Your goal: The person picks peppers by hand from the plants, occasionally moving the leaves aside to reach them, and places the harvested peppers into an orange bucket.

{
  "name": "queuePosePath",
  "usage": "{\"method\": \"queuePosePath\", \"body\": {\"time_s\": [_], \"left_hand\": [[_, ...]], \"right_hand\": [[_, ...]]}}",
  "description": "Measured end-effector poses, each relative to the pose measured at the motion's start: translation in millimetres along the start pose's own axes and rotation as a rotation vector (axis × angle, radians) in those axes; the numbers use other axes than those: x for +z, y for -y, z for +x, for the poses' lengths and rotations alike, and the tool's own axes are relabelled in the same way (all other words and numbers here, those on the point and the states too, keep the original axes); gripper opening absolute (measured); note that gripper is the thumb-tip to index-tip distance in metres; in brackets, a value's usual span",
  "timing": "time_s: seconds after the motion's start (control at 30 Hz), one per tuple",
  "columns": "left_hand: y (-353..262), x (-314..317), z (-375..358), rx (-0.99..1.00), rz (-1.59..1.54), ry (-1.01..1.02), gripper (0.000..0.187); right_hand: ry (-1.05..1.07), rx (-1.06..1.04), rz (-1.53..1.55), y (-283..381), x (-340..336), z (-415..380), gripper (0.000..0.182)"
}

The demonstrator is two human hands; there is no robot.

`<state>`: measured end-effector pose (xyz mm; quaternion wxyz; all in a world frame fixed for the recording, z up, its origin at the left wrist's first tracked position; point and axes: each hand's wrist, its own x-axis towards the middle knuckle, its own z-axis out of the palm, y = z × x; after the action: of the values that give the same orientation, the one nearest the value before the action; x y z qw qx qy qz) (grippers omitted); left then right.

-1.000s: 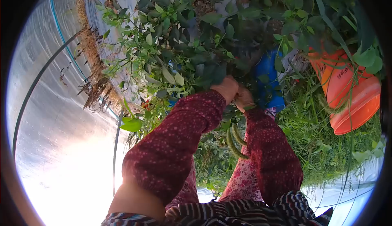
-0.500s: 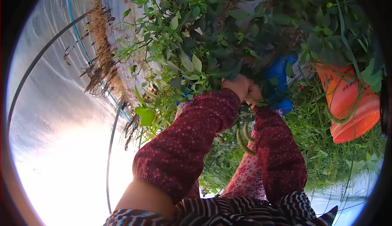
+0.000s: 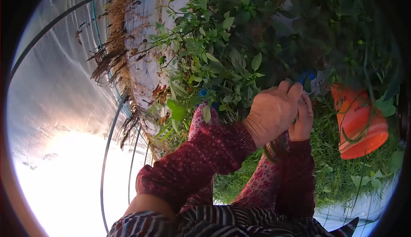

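Left hand (image 3: 272,112), bare, back toward my camera, in a dark red cloth sleeve with pale specks (image 3: 205,153): fingers curled and bunched close together. Right hand (image 3: 303,119), bare, in a matching dark red sleeve (image 3: 295,177): fingers bent, meeting the left fingertips and partly screened by them. From my end I cannot tell whether anything is pinched between the two.

Dense plants with pointed green leaves (image 3: 214,35): beyond the fingers and out to their left, the darkest foliage just past the fingertips. Bright blue object (image 3: 306,76): just beyond the fingertips, mostly covered, its shape unclear to me.

Tapering orange container with small dark markings (image 3: 359,121): right of the fingers, well apart, tilted, its wide end toward the wearer. Long green grass (image 3: 325,155): nearer than the fingers, and to their right. Curved green stalk (image 3: 268,154): below the left wrist, between the forearms. Pink-and-white floral trousers (image 3: 261,181): below the fingers. Clear plastic sheeting (image 3: 55,78): far left of the fingers.
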<state>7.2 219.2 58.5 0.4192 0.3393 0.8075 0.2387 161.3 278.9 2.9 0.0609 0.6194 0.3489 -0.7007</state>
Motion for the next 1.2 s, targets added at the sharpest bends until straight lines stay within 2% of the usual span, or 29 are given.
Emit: {"method": "queuePosePath", "body": {"time_s": [0.07,0.1,0.17,0.23,0.33,0.4,0.43,0.47,0.5,0.53,0.57,0.6,0.63,0.67,0.7,0.73,0.8,0.83,0.87,0.9,0.93,0.97,1.0,1.03,1.1,1.13,1.2], "left_hand": [[-13,-12,-7,0.024,-0.119,-0.092,0.040],[-17,-16,-10,0.009,-0.090,-0.116,0.043],[-16,-22,-12,-0.011,-0.056,-0.149,0.047],[-10,-22,-16,0.033,0.072,-0.195,0.057],[-1,-25,-24,0.020,0.077,-0.175,0.064],[-2,-36,-31,0.029,0.103,-0.101,0.065],[-1,-39,-34,0.084,0.113,-0.126,0.061],[1,-43,-35,0.142,0.121,-0.153,0.057],[5,-49,-35,0.147,0.109,-0.156,0.057],[12,-58,-34,0.168,0.061,-0.201,0.048],[19,-66,-32,0.191,0.014,-0.245,0.040],[29,-75,-25,0.071,-0.072,-0.263,0.032],[42,-82,-16,-0.055,-0.159,-0.276,0.025],[66,-73,-8,-0.078,-0.148,-0.268,0.020],[87,-66,-4,-0.153,0.042,0.002,0.023],[105,-53,-8,-0.150,0.038,0.005,0.023],[132,-30,-20,0.113,0.641,0.334,0.029],[143,-27,-29,0.114,0.633,0.346,0.029],[151,-29,-37,0.123,0.806,0.565,0.033],[160,-35,-44,0.132,0.979,0.786,0.037],[171,-47,-50,0.133,0.981,0.794,0.037],[184,-62,-53,0.253,1.012,0.666,0.035],[189,-78,-50,0.371,1.039,0.533,0.033],[192,-93,-46,0.376,1.047,0.540,0.033],[185,-124,-26,0.182,1.105,1.015,0.025],[192,-131,-25,0.186,1.108,1.014,0.025],[207,-144,-28,0.351,1.017,0.795,0.018]], "right_hand": [[0.169,-0.142,0.487,32,22,-20,0.036],[0.177,-0.146,0.482,35,29,-21,0.036],[0.388,-0.169,0.706,37,44,-20,0.048],[0.455,-0.180,0.735,44,70,-21,0.051],[0.529,-0.186,0.776,37,88,-10,0.056],[0.769,-0.189,0.941,34,98,0,0.055],[0.685,-0.073,0.959,36,98,-2,0.052],[0.682,-0.075,0.949,30,96,6,0.052],[0.735,-0.053,0.940,21,94,18,0.048],[0.786,-0.033,0.933,15,89,26,0.044],[0.604,-0.015,0.885,27,99,16,0.038],[0.595,-0.024,0.878,28,97,20,0.038],[0.687,-0.004,0.981,28,94,25,0.038],[0.780,0.020,1.086,27,92,28,0.038],[0.707,0.029,1.053,36,95,27,0.037],[0.702,0.027,1.052,41,97,27,0.037],[0.581,0.055,0.579,50,102,24,0.033],[0.486,0.051,0.185,56,109,18,0.030],[0.505,-0.014,-0.119,53,114,16,0.034],[0.485,-0.230,-0.357,34,116,18,0.036],[0.457,-0.449,-0.594,16,118,19,0.038],[0.471,-0.399,-0.758,15,118,16,0.040],[0.469,-0.399,-0.751,10,118,15,0.040],[0.524,-0.363,-0.918,3,117,13,0.039],[0.599,-0.351,-1.148,-4,116,11,0.038],[0.594,-0.352,-1.146,-5,117,11,0.038],[0.618,-0.384,-1.148,-5,118,9,0.036]]}}
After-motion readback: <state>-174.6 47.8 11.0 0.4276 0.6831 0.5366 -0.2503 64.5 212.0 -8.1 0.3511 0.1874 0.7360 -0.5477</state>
